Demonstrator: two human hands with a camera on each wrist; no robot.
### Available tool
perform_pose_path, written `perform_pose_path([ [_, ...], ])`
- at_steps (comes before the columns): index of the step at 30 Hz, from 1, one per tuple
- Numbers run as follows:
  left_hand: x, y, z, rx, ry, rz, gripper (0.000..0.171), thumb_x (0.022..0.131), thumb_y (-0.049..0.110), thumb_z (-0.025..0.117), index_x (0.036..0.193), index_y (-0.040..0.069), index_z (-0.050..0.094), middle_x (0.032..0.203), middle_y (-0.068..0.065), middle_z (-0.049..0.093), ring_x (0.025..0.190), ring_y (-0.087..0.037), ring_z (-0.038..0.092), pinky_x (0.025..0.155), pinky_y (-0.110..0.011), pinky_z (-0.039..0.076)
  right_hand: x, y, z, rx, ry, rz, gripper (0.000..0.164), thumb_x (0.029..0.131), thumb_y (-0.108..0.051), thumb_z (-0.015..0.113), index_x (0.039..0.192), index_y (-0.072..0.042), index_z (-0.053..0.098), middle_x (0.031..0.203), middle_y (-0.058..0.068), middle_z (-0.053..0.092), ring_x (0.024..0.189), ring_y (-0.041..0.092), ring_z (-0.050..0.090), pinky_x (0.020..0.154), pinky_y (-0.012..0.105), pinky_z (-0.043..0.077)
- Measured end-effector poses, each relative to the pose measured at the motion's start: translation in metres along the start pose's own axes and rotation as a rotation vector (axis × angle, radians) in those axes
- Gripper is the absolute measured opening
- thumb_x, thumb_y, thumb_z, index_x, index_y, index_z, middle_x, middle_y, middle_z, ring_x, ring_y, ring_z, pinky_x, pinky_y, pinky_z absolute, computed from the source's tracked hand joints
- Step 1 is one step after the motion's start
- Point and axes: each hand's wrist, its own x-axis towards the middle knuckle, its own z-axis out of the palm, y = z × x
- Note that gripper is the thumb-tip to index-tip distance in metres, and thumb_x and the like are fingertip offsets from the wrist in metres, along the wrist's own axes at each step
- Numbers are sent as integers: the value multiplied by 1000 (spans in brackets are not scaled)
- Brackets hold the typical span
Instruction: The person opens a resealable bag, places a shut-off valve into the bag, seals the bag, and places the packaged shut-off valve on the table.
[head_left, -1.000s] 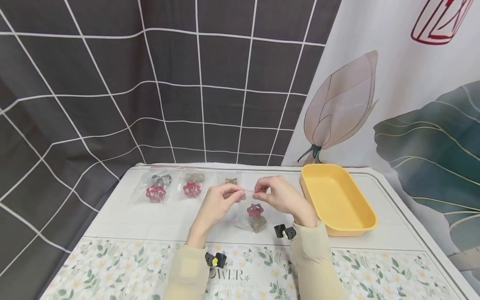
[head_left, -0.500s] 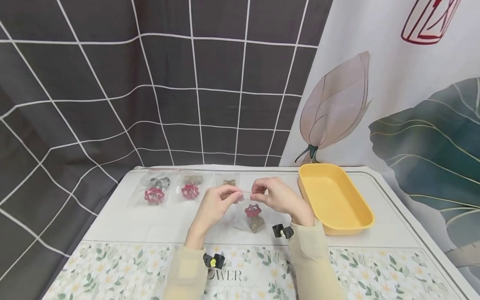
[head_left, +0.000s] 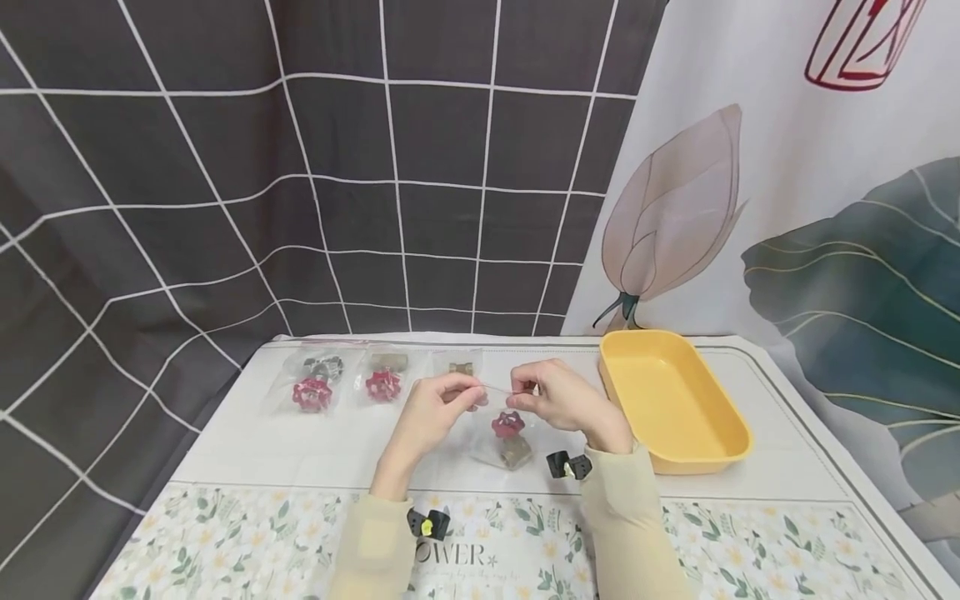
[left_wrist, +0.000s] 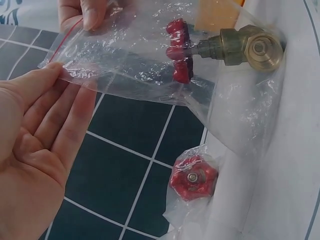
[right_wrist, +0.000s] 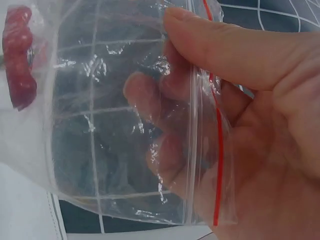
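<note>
Between my two hands hangs a clear zip bag (right_wrist: 115, 160) with a red line (right_wrist: 219, 165) along its mouth. Inside lies a brass valve (left_wrist: 240, 47) with a red handwheel (left_wrist: 181, 52); in the head view the valve end rests low, close to the table's white part. My left hand (head_left: 431, 412) pinches one end of the bag's mouth between thumb and forefinger, its other fingers stretched out behind. At the opposite end, my right hand (head_left: 566, 400) pinches the bag just below the zip, several of its fingertips showing through the plastic.
Three more bagged items lie at the back left: one bagged valve (head_left: 312, 392), a second bagged valve (head_left: 383, 383), and a brass piece (head_left: 461, 367) in a bag behind my left hand. A yellow tray (head_left: 675, 400) stands right of my right hand. A flowered cloth (head_left: 247, 542) covers the table's front.
My right hand's fingertips have shifted slightly right and down, so the bag's red line now slopes down toward them. My left hand keeps its pinch in the same spot.
</note>
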Motion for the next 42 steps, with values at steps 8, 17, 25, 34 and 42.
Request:
perform_pose_path([
  [8, 0, 1, -3, -3, -7, -4, 14, 95, 7, 64, 102, -3, 71, 92, -14, 73, 87, -32, 70, 79, -31, 55, 1, -3, 0, 9, -14, 33, 26, 87, -9, 74, 70, -17, 55, 65, -11, 49, 63, 7, 46, 58, 25, 42],
  [17, -2, 2, -3, -6, -4, 2, 15, 94, 5, 64, 103, -5, 70, 92, -14, 73, 86, -30, 70, 80, -32, 55, -3, -1, -2, -7, -12, 126, 33, 83, -19, 79, 67, -19, 51, 60, -12, 43, 60, 7, 44, 55, 24, 37],
  [25, -2, 3, -4, -12, -10, 2, 15, 95, 6, 64, 103, -5, 70, 92, -14, 73, 87, -30, 70, 80, -31, 55, -2, -1, 0, 1, -21, 39, 35, 88, -12, 73, 67, -17, 46, 59, -12, 37, 58, 5, 40, 54, 23, 34],
  [34, 7, -32, 0, -33, -17, 43, 20, 95, 17, 66, 104, 0, 72, 90, -4, 73, 83, -21, 70, 77, -31, 56, -7, 0, -1, -4, -5, 145, 35, 84, -21, 79, 65, -18, 49, 58, -12, 37, 56, 5, 39, 51, 22, 32],
  [42, 8, -34, -2, -18, 12, 14, 16, 94, 15, 66, 103, 4, 72, 91, -5, 73, 84, -19, 70, 80, -32, 56, -4, 4, 1, -28, 4, 94, 40, 83, -23, 79, 63, -17, 45, 57, -13, 32, 56, 3, 36, 52, 22, 30],
])
